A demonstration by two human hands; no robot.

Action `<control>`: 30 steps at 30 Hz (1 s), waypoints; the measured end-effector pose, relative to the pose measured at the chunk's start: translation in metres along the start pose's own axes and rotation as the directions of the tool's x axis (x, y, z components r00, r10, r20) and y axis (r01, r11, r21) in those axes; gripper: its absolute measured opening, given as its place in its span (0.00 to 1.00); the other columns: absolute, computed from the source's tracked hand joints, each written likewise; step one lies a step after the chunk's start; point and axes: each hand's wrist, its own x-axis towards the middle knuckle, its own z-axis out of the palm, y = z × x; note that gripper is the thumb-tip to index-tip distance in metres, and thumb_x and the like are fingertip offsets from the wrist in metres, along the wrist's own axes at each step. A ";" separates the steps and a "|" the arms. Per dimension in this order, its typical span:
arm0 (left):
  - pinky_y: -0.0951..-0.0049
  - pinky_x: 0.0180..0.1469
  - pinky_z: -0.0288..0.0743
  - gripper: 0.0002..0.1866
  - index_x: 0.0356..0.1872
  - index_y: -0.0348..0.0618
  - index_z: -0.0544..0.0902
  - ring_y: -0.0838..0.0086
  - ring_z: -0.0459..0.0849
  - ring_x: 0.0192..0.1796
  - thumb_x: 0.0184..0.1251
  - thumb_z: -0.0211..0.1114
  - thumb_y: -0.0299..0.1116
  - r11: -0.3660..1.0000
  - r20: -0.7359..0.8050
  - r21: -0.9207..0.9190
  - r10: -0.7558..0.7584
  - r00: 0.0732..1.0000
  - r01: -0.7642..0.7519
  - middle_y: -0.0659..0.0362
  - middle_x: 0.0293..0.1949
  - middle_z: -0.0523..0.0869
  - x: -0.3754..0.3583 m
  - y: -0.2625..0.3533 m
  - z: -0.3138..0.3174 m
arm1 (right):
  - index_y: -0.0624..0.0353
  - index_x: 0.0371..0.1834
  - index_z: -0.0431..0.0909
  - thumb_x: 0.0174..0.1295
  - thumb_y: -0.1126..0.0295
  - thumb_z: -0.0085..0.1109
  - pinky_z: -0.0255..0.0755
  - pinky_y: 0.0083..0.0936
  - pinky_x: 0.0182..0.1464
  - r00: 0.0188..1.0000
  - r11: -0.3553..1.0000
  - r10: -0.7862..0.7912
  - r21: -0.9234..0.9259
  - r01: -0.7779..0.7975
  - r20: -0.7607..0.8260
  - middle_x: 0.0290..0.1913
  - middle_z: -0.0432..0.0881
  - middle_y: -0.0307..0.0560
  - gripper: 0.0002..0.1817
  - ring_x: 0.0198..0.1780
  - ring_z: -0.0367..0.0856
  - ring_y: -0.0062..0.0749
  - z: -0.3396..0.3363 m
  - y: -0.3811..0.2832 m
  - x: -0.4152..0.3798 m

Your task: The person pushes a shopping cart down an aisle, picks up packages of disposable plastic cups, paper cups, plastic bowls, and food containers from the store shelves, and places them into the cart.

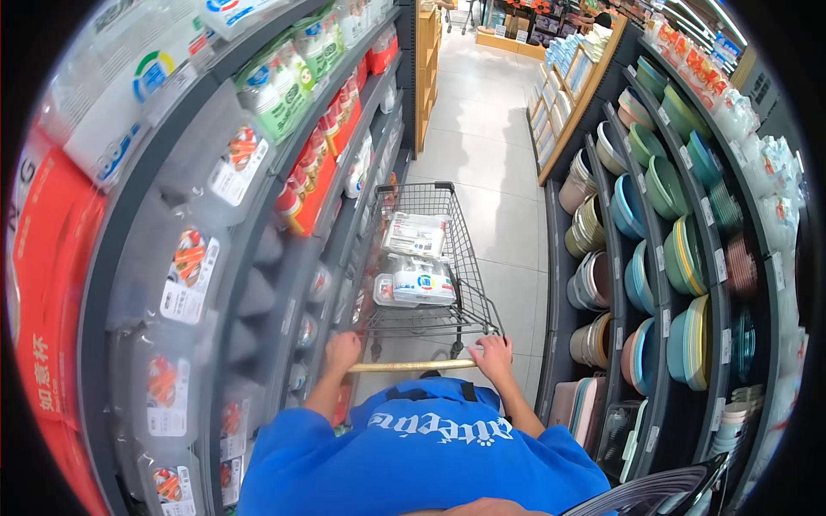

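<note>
A wire shopping cart (pixel 465 262) stands in front of me in the aisle. Both of my hands are on its yellowish handle bar (pixel 413 366): my left hand (pixel 342 352) is wrapped round the left end, and my right hand (pixel 493 355) closes on the right end. Inside the cart lie a white plastic-wrapped pack (pixel 415 234) and, nearer to me, another white pack (pixel 423 282) with a colored ring print. A clear container with a label (pixel 385 288) sits at the near left of the cart.
Close on the left, a shelf (pixel 232 249) holds clear containers, red packs and green packs. The right shelf (pixel 650 249) carries stacked basins and bins. A grey tiled floor (pixel 482 146) runs ahead between wooden racks (pixel 428 77). Farther off stands a low wooden display (pixel 509 45).
</note>
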 end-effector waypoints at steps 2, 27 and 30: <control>0.50 0.52 0.79 0.15 0.41 0.47 0.90 0.51 0.88 0.47 0.64 0.58 0.40 1.000 0.060 0.007 -0.012 0.998 0.011 0.48 0.41 0.90 0.020 0.010 -0.001 | 0.53 0.42 0.86 0.55 0.47 0.71 0.56 0.58 0.70 0.991 0.991 -0.134 0.030 0.133 0.013 0.48 0.84 0.45 0.22 0.60 0.75 0.41 -0.023 0.000 0.014; 0.53 0.47 0.82 0.20 0.35 0.42 0.90 0.51 0.89 0.44 0.62 0.66 0.51 0.992 0.149 0.121 0.009 0.989 -0.027 0.47 0.38 0.90 0.205 0.144 -0.005 | 0.50 0.32 0.88 0.51 0.64 0.60 0.70 0.57 0.51 0.934 0.886 0.141 -0.464 0.029 0.329 0.37 0.87 0.43 0.09 0.47 0.84 0.38 -0.049 0.104 0.241; 0.53 0.46 0.82 0.22 0.34 0.40 0.90 0.51 0.89 0.44 0.61 0.69 0.53 0.993 0.175 0.107 0.022 0.984 -0.041 0.46 0.37 0.90 0.228 0.167 -0.017 | 0.50 0.35 0.87 0.51 0.64 0.60 0.69 0.55 0.51 0.952 0.885 0.119 -0.465 0.028 0.283 0.38 0.87 0.42 0.11 0.48 0.83 0.37 -0.052 0.115 0.268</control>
